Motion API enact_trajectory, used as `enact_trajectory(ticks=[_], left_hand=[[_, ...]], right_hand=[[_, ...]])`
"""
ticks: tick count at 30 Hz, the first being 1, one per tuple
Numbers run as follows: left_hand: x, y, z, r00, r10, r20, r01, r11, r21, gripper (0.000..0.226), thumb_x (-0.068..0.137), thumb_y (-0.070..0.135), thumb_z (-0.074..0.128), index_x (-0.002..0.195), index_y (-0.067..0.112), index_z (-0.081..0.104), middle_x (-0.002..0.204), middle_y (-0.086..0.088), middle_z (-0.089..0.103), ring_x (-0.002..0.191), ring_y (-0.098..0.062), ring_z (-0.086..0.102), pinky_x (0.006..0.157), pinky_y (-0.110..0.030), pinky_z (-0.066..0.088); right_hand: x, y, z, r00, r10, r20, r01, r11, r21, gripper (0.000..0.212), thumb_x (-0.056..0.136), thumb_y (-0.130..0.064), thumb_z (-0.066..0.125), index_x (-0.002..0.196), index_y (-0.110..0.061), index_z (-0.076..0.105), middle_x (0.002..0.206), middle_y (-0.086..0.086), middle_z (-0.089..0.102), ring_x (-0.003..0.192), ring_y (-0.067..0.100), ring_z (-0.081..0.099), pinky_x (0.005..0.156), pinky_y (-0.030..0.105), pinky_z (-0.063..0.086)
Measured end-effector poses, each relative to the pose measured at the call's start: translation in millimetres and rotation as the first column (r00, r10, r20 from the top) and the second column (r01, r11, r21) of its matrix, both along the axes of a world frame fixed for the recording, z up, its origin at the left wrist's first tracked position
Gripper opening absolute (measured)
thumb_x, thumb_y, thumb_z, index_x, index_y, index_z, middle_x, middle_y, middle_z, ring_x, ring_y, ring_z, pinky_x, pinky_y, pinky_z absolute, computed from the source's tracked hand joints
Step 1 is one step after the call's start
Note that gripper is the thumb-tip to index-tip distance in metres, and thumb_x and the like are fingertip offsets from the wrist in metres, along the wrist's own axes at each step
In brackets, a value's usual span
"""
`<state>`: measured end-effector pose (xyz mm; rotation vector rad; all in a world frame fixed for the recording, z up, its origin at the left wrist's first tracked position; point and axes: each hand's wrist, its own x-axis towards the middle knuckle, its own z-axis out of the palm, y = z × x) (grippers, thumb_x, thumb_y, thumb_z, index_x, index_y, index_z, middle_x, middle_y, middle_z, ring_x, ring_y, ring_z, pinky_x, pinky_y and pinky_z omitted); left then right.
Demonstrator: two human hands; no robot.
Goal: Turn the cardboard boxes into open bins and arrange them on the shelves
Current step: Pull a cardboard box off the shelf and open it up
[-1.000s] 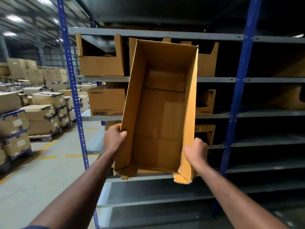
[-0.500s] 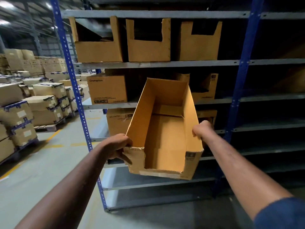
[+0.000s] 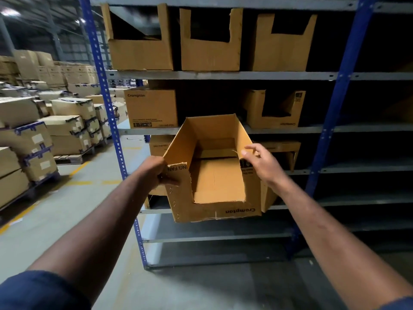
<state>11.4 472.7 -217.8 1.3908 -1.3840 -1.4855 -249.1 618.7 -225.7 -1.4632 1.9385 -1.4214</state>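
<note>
My left hand (image 3: 156,173) grips the near left corner of the brown cardboard box with a cut-down front (image 3: 214,212), fingers curled round its torn edge. My right hand (image 3: 261,167) is at the box's right wall, fingers (image 3: 250,150) spread and loose by the top rim; whether they touch it I cannot tell. The box sits between my hands, open side up, before the grey metal shelves with blue uprights (image 3: 223,75). Above my fingers three notched cardboard bins (image 3: 210,55) stand side by side. A closed brown carton (image 3: 152,109) sits above my left hand.
</note>
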Motion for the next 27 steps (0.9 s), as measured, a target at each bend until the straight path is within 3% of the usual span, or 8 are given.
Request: enact_trajectory(ticks=[4,6,11,16,18,20,23,27], left_hand=[[-8,1,7,0.999,0.022,-0.035,-0.023,0.999,-0.034,0.017,0.103,0.013,0.05,0.114,0.005,0.06,0.109,-0.022,0.068,0.084,-0.039,0.073,0.066,-0.049,0.063],[-14,4,14,0.997,0.026,-0.07,-0.027,0.999,-0.024,0.017,0.103,0.015,0.051,0.115,0.005,0.059,0.108,-0.022,0.069,0.083,-0.039,0.074,0.065,-0.047,0.063],[-25,15,35,0.99,0.014,-0.14,-0.016,1.0,-0.012,0.019,0.104,0.012,0.047,0.119,0.005,0.057,0.107,-0.021,0.067,0.089,-0.039,0.071,0.07,-0.045,0.064],[-27,26,63,0.97,0.0,-0.242,-0.032,0.991,-0.13,0.026,0.101,0.02,0.053,0.124,0.009,0.058,0.122,-0.016,0.06,0.098,-0.029,0.066,0.055,-0.03,0.06],[-31,34,71,0.947,-0.109,-0.303,0.019,0.958,-0.285,0.043,0.102,0.047,0.048,0.134,0.019,0.055,0.132,-0.007,0.058,0.11,-0.022,0.061,0.067,-0.032,0.057],[-42,48,69,0.961,-0.208,-0.184,0.101,0.88,-0.465,0.059,0.099,0.061,0.043,0.146,0.025,0.044,0.134,0.004,0.053,0.114,-0.014,0.056,0.085,-0.031,0.05],[-64,52,48,1.0,0.017,-0.018,-0.024,0.759,-0.651,0.101,0.077,0.064,0.073,0.154,0.024,0.023,0.141,0.002,0.049,0.128,-0.021,0.051,0.108,-0.047,0.043],[-79,48,26,0.982,0.188,0.03,-0.094,0.614,-0.784,0.126,0.065,0.052,0.089,0.157,0.022,0.008,0.155,-0.008,0.032,0.136,-0.024,0.041,0.109,-0.056,0.041]], right_hand=[[5,5,-14,0.986,-0.104,-0.13,0.109,0.994,0.027,0.103,0.075,-0.042,0.084,0.146,-0.038,0.01,0.126,-0.001,0.04,0.115,0.017,0.044,0.094,0.04,0.049],[7,0,-24,0.964,-0.251,-0.09,0.249,0.968,-0.036,0.106,0.076,-0.028,0.086,0.146,-0.032,0.007,0.119,-0.003,0.038,0.108,0.016,0.043,0.089,0.036,0.048],[-7,-15,-40,0.883,-0.453,0.121,0.468,0.87,-0.159,0.054,0.084,-0.021,0.077,0.129,-0.018,0.048,0.101,-0.009,0.058,0.088,0.01,0.06,0.07,0.021,0.049],[-6,-12,-25,0.836,-0.532,0.138,0.537,0.739,-0.406,0.016,0.088,-0.023,0.068,0.097,-0.021,0.055,0.081,-0.013,0.056,0.073,0.0,0.055,0.068,0.021,0.049],[-2,-13,-9,0.781,-0.575,0.242,0.618,0.659,-0.429,0.014,0.088,-0.023,0.066,0.094,-0.021,0.054,0.079,-0.013,0.052,0.074,0.007,0.056,0.073,0.026,0.05],[3,-13,6,0.741,-0.572,0.353,0.672,0.633,-0.384,0.017,0.09,-0.024,0.064,0.1,-0.023,0.05,0.079,-0.014,0.046,0.082,0.014,0.054,0.078,0.03,0.047],[4,-18,13,0.744,-0.573,0.345,0.667,0.607,-0.432,0.012,0.088,-0.019,0.06,0.101,-0.016,0.061,0.079,-0.009,0.054,0.081,0.013,0.057,0.079,0.031,0.046],[0,-21,7,0.765,-0.564,0.311,0.638,0.596,-0.488,0.006,0.088,-0.018,0.059,0.086,-0.017,0.064,0.07,-0.016,0.053,0.07,-0.005,0.05,0.071,0.024,0.042]])
